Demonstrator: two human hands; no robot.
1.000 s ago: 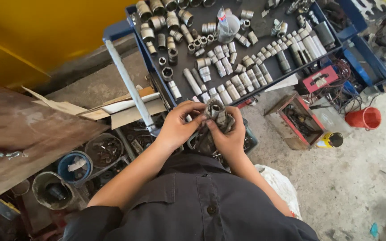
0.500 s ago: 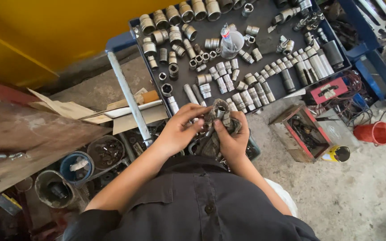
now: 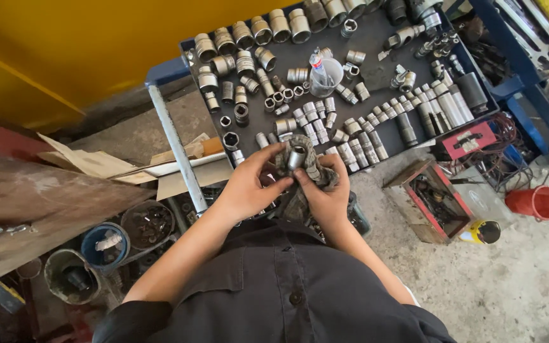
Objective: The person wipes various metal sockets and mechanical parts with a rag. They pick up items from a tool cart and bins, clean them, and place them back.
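Fingers of both hands close around one metal socket (image 3: 296, 156), which sits wrapped in a grimy rag (image 3: 305, 184) right between them. The left hand (image 3: 249, 184) pinches from its side, thumb and forefinger pressed against the rag at the socket's lower flank; the right hand (image 3: 326, 194) cups rag and socket from beneath and behind, its fingers curled shut on the cloth. Neither hand is open; both are clamped on the same bundle, so neither is nearer than the other. The socket stands nearly upright between the fingertips, its long axis pointing up toward the camera with a slight lean away from the body, its open end showing above the cloth. It rises just beyond the left thumb tip and just above the right thumb, touching the rag all round; whether bare skin touches the metal I cannot tell. Past the fingertips, away from the body, lies a dark tray (image 3: 376, 44) crowded with rows of other sockets (image 3: 363, 143) and a small clear cup (image 3: 325, 76). Outward from the right hand's knuckles stands a red wooden box (image 3: 430, 200), with a red bucket (image 3: 534, 202) farther off. Outward from the left hand, a pale metal bar (image 3: 176, 149) runs past the wrist.
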